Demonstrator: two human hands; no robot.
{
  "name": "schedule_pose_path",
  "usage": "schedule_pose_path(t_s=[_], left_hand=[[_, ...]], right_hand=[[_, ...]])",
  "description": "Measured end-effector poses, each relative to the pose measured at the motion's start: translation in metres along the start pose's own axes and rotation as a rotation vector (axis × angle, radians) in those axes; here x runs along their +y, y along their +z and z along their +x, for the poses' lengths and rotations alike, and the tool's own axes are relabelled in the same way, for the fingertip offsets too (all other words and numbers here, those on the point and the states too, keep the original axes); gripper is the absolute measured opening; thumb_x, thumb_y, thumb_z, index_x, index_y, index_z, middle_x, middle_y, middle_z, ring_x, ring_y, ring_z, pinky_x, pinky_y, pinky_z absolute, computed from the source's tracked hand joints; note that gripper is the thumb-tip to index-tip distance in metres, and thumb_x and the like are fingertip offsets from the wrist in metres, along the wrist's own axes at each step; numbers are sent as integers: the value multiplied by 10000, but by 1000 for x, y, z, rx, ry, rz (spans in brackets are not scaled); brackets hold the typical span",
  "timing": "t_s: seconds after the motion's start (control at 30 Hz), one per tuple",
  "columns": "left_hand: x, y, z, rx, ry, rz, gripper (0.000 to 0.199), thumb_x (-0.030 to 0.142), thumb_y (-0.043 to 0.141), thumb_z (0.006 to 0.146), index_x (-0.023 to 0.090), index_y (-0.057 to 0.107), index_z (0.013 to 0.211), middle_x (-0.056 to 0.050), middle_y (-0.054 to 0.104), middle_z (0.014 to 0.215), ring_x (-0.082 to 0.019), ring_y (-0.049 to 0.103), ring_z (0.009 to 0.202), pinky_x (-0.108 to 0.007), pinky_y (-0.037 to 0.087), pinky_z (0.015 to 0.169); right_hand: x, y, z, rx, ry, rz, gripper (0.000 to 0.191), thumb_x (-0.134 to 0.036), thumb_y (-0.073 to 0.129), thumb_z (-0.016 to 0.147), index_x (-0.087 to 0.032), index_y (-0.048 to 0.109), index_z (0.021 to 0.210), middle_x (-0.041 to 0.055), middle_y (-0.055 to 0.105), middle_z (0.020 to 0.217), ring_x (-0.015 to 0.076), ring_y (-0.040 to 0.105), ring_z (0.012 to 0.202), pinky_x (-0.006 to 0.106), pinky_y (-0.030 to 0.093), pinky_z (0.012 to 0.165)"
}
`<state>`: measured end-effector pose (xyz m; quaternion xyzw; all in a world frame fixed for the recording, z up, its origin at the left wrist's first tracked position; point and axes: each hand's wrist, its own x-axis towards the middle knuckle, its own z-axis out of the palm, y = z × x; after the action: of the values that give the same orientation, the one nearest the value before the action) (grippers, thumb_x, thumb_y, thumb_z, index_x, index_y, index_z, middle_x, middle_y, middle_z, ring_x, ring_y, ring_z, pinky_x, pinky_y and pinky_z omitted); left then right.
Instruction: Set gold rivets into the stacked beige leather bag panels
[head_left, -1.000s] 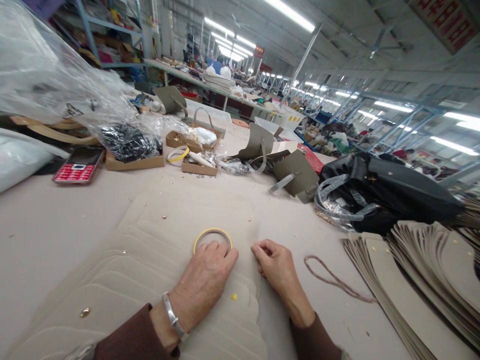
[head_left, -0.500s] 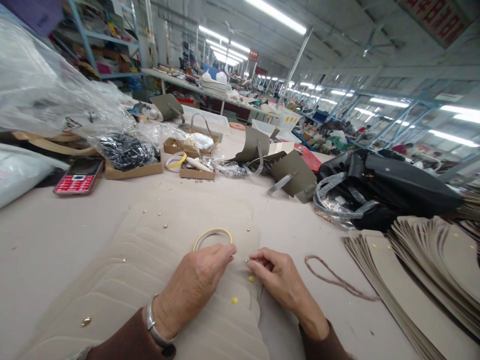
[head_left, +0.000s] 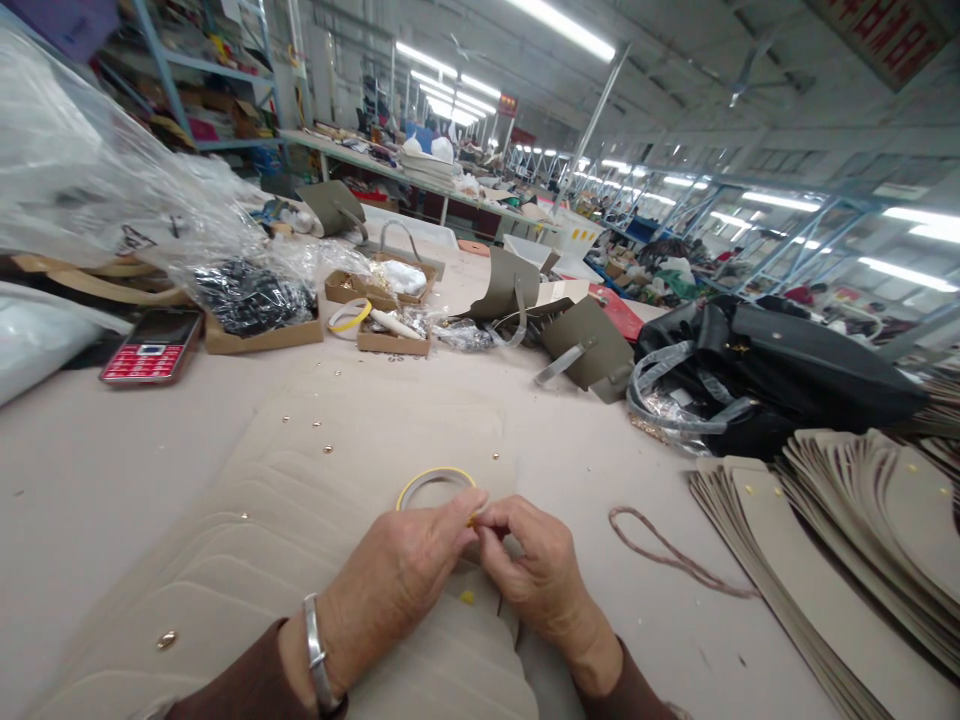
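Observation:
My left hand (head_left: 412, 550) is closed around the near side of a narrow roll of yellow-edged tape (head_left: 435, 472), held over a stack of beige panels (head_left: 337, 600). The far arc of the roll shows above my fingers. My right hand (head_left: 536, 565) meets it, thumb and forefinger pinched at the roll's near right edge, where a bit of yellow tape shows; the fingertips hide the rest. A small yellow tape piece (head_left: 467, 597) is stuck on the top panel just below my hands. Several small metal eyelets, one large eyelet (head_left: 166, 640) among them, lie on the panels.
To the right are a looped brown cord (head_left: 675, 560) and fanned beige strips (head_left: 810, 560). A black bag (head_left: 780, 370) lies behind them. Cardboard trays (head_left: 262, 338) of small parts, a second tape roll (head_left: 350, 318), a red-keyed phone (head_left: 154, 347) and olive pieces (head_left: 589, 345) line the back.
My right hand has moved left from the panel's edge and now touches the tape roll at my left fingertips. The left hand and roll have shifted slightly right.

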<state>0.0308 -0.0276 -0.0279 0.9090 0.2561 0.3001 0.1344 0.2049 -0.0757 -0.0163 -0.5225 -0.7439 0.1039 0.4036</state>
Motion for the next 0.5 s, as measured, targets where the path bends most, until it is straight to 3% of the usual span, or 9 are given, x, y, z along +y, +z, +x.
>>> schedule_pose_path(t_s=[0.13,0.23,0.4,0.5], left_hand=[[2,-2,4,-104,-86,-19,100,180,404,962,192,504,967,11,640,725,-140,635,628,-230,431,525],[4,-4,7,-111,-115,-14,167,144,395,947,203,511,842,22,602,686,-127,590,584,-231,394,518],[4,-3,9,1,-75,-7,221,134,365,940,196,526,802,15,548,648,-141,526,544,-261,356,503],[5,-1,7,72,-66,-18,225,123,370,934,193,532,795,16,530,633,-140,512,543,-265,342,505]], right_hand=[[-1,3,-2,73,-14,-102,164,-100,490,802,-185,624,763,21,640,639,128,583,561,228,457,554],[-4,2,-1,91,78,-74,157,-107,512,768,-182,646,735,18,653,629,120,574,532,223,457,544],[-13,4,5,49,641,351,137,-269,587,750,-166,627,669,-15,599,491,108,534,409,201,425,420],[-17,7,10,49,779,507,159,-303,616,712,-158,606,649,-25,577,445,109,533,374,194,417,394]])
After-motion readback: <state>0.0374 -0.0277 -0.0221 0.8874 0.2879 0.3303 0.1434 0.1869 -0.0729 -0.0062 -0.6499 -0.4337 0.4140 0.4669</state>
